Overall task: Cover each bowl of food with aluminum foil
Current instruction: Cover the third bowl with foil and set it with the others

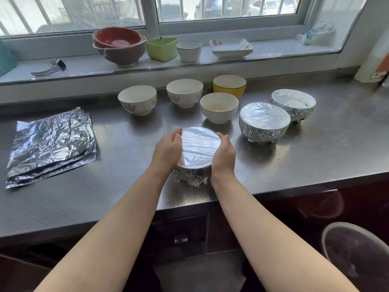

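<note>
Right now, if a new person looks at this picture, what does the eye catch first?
First, both hands, left and right, gripping a foil-covered bowl at the counter's front edge. Next, two wrapped bowls to its right, four open bowls behind, and a foil stack far left.

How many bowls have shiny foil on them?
3: one foil-covered bowl between the left hand and right hand, and two more to their right on the counter.

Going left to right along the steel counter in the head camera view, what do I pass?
Stack of crumpled aluminum foil sheets → white ceramic bowl with orange leaf pattern → foil-covered bowl between both hands → second foil-covered bowl → third foil-covered bowl.
</note>
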A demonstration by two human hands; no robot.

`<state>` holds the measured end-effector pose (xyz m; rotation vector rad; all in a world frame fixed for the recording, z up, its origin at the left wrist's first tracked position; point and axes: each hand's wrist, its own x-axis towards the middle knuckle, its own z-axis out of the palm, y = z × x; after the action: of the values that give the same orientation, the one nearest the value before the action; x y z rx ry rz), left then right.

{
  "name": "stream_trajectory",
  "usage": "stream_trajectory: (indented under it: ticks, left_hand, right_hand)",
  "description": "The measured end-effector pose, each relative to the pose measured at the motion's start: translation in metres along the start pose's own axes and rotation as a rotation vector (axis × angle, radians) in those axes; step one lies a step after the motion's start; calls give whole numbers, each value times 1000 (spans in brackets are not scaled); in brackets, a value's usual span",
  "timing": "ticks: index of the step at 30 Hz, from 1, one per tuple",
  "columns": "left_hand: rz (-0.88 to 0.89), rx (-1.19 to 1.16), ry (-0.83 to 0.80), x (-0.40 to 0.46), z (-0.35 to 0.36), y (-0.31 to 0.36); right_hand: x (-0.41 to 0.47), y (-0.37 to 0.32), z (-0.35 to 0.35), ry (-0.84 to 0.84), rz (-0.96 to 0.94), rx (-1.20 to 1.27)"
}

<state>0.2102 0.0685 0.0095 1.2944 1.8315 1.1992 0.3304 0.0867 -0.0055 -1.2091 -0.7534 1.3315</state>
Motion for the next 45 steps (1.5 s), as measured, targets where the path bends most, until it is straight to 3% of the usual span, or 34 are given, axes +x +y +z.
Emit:
stream_trajectory:
  ticks: [11, 14, 17, 19, 22, 24, 30, 38, 45]
  left_hand:
    - [-55, -152, -44, -15, 7, -11]
    - [-14, -136, 24, -12, 1, -8]
    - [157, -39, 80, 0, -13, 6]
    - [239, 9, 0, 10, -18, 14]
    - [221, 67, -174, 17, -11, 18]
    - [215, 131, -184, 17, -4, 15]
    - [158, 97, -107, 18, 1, 11]
    - [127, -51, -61, 20, 4, 9]
    - [91, -180, -68, 20, 2, 9]
  right_hand:
    - [46, -12, -15, -223, 171, -165]
    - [39, -29, -19, -121, 78, -123]
    - [22, -37, -25, 13, -104, -110]
    - [3, -35, -20, -4, -150, -119]
    - [-19, -24, -10, -40, -197, -160]
    - [-21, -18, -7, -20, -246, -182]
    - [-5, -13, -3, 17, -145, -130]
    - [-6, 4, 0, 106, -155, 86]
    - [-1, 12, -4, 69, -54, 258]
